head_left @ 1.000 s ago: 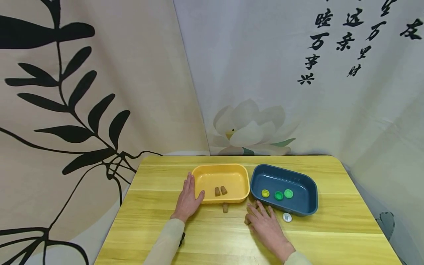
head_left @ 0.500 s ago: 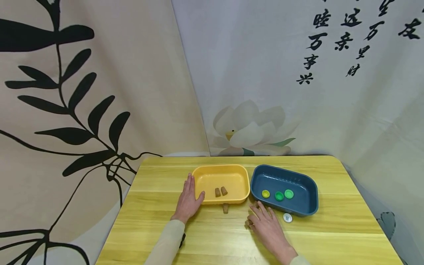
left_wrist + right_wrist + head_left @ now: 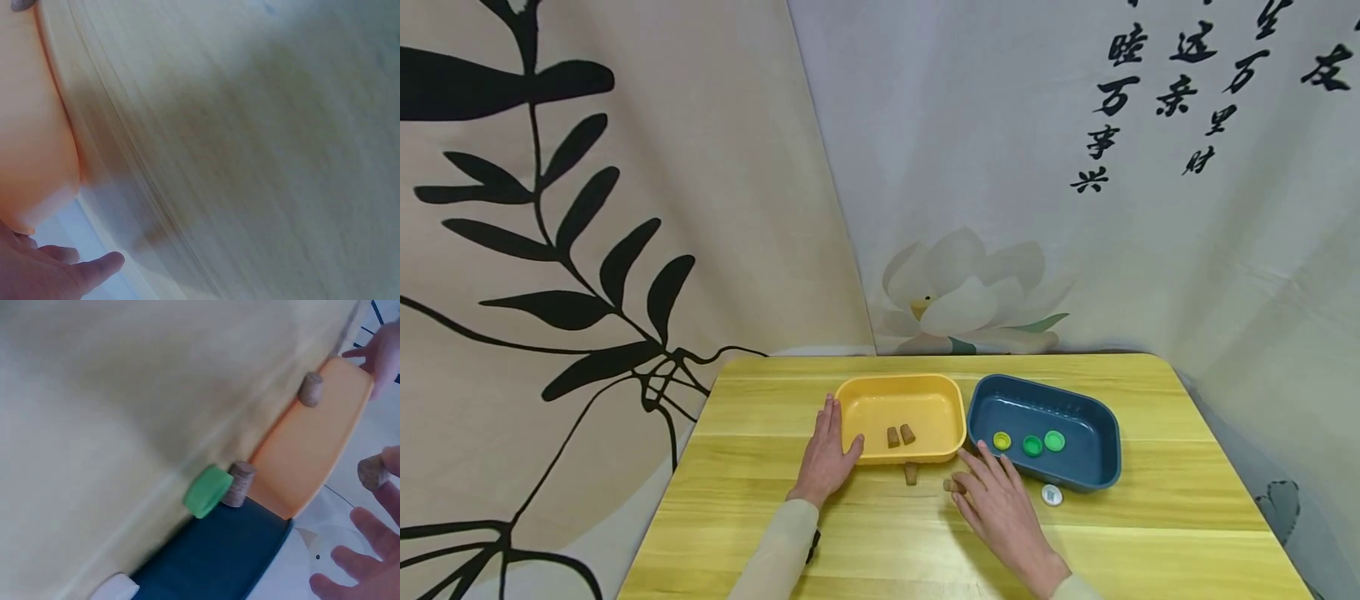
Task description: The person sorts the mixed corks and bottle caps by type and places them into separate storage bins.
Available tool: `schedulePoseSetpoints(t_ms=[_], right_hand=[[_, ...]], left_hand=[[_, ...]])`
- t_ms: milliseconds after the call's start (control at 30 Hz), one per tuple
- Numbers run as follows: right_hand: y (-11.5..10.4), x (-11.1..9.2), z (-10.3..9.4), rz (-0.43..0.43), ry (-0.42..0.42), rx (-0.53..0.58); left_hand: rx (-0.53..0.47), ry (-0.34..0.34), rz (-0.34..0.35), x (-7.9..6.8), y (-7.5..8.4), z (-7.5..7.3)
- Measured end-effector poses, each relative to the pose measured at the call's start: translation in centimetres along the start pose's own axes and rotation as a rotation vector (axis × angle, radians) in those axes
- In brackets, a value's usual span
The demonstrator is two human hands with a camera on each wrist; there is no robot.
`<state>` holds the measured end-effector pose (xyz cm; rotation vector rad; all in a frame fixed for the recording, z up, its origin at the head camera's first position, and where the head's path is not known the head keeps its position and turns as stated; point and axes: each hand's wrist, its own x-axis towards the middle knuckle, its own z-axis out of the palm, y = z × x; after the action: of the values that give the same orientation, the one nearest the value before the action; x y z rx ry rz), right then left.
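My right hand (image 3: 1002,518) pinches a small brown cork (image 3: 372,472) between thumb and index finger, the other fingers spread. It is over the table in front of the gap between the two trays. My left hand (image 3: 826,458) lies with straight fingers along the left side of the yellow tray (image 3: 925,382), thumb at its front edge. Inside that tray are two corks (image 3: 900,435). A further cork (image 3: 912,473) stands by its front wall. In the right wrist view, another cork (image 3: 239,484) and a green cap (image 3: 208,491) sit by the trays' near corners, mostly hidden from the head camera by my fingers.
A dark blue tray (image 3: 1078,400) stands right of the yellow one. It holds a yellow cap (image 3: 1002,441) and two green caps (image 3: 1043,442). A white cap (image 3: 1052,495) lies before its front wall. A printed cloth (image 3: 737,167) hangs behind the wooden table (image 3: 1180,508).
My right hand has moved a little left and forward, bringing the pinched cork up off its earlier spot. The left hand and both trays have stayed where they were.
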<state>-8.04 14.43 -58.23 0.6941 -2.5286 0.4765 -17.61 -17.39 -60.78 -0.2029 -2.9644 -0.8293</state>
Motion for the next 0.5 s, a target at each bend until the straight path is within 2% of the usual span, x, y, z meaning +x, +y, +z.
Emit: schedulePoseSetpoints(t_ms=[500], right_hand=[[-0.5, 4.4, -0.5, 0.050, 0.059, 0.048]], left_hand=[[-0.006, -0.002, -0.014, 0.1, 0.2, 0.0]])
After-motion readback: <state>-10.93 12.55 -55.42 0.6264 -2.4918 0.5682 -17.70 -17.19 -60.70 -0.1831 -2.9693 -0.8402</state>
